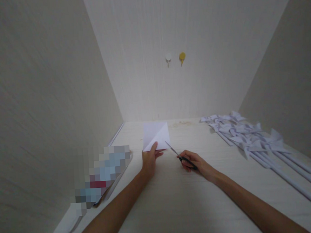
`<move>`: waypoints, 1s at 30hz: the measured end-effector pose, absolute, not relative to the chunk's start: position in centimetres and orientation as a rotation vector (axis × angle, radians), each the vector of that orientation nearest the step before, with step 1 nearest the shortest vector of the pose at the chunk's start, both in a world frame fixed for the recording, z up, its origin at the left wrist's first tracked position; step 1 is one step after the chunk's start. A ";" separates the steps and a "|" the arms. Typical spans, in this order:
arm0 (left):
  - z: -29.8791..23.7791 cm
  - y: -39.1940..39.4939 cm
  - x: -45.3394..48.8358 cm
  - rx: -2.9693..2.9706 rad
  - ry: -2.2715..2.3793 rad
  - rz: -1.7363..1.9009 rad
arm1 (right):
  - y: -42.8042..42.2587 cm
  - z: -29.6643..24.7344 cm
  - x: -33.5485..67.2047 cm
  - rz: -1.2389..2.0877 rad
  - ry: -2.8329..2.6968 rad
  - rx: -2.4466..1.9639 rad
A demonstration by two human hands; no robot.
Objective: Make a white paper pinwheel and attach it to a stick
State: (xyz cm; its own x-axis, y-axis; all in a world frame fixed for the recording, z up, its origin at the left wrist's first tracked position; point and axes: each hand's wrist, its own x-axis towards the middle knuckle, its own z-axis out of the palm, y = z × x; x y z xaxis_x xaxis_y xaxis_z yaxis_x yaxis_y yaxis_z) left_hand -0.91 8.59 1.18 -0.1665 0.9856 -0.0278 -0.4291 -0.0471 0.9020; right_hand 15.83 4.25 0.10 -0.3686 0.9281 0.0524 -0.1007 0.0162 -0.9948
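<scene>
A square sheet of white paper [156,132] with a diagonal crease is held up over the table by my left hand [149,160]. The thumb lies on the paper's near edge and the fingers are beneath it. My right hand [191,161] grips a pair of scissors [183,158] by dark handles. The blades point up and left, with the tip at the paper's lower right corner. Whether the blades touch the paper, I cannot tell.
Several white paper pinwheels [251,140] on paper sticks [285,175] lie at the right. A blurred-out item [108,172] rests by the left wall. A white hook [168,58] and a yellow hook [182,57] hang on the back wall, above the pale table [156,208].
</scene>
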 end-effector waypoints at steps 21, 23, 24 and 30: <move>0.5 9.1 -1.1 0.843 0.985 1.559 | 4.3 -0.1 15.7 1.440 -1.462 -0.886; 0.5 9.1 -1.2 0.843 0.986 1.554 | 4.2 0.1 15.6 1.427 -1.466 -0.899; 0.5 9.1 -1.2 0.844 0.988 1.552 | 4.2 0.1 15.6 1.423 -1.468 -0.898; 0.6 9.0 -1.2 0.836 0.988 1.556 | 4.2 -0.1 15.6 1.422 -1.457 -0.854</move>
